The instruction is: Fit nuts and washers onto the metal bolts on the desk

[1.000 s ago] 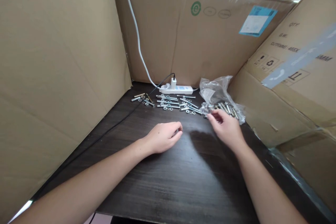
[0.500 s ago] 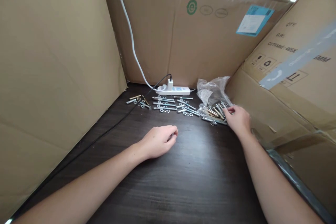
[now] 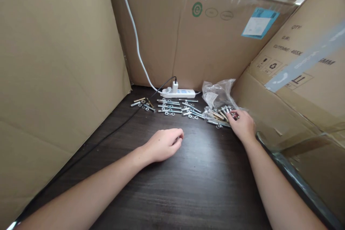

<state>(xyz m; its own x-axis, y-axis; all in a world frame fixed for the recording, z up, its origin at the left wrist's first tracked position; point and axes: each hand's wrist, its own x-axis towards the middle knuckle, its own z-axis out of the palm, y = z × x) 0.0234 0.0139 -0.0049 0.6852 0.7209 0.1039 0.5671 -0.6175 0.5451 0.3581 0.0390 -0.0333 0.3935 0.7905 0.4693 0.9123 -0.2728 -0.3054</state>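
My right hand point(image 3: 243, 125) is at the right of the table, with thumb and fingers closed on an expansion bolt point(image 3: 234, 115) in the pile, mostly hidden by the fingers. The piled expansion bolts point(image 3: 219, 115), silver and brass-coloured, lie on a clear plastic bag point(image 3: 219, 90). In front of the pile lies a separate bolt with a sleeve point(image 3: 212, 122) and washers point(image 3: 219, 126). My left hand point(image 3: 165, 144) rests on the table nearer to me, fingers curled towards the thumb; what they hold, if anything, is hidden.
Long bolts point(image 3: 169, 107) with nuts and washers lie in rows; short sleeves and nuts point(image 3: 142, 103) lie further left. Behind them is a white power strip point(image 3: 179, 93) with a plug. A black cable point(image 3: 118, 125) crosses the dark table point(image 3: 188, 194). Cardboard boxes point(image 3: 156, 36) enclose three sides.
My right hand has moved right from the pile's front edge onto the bolts, then slightly left. Loose bolt parts in front are uncovered. The left hand keeps its pose; the view shifted slightly.
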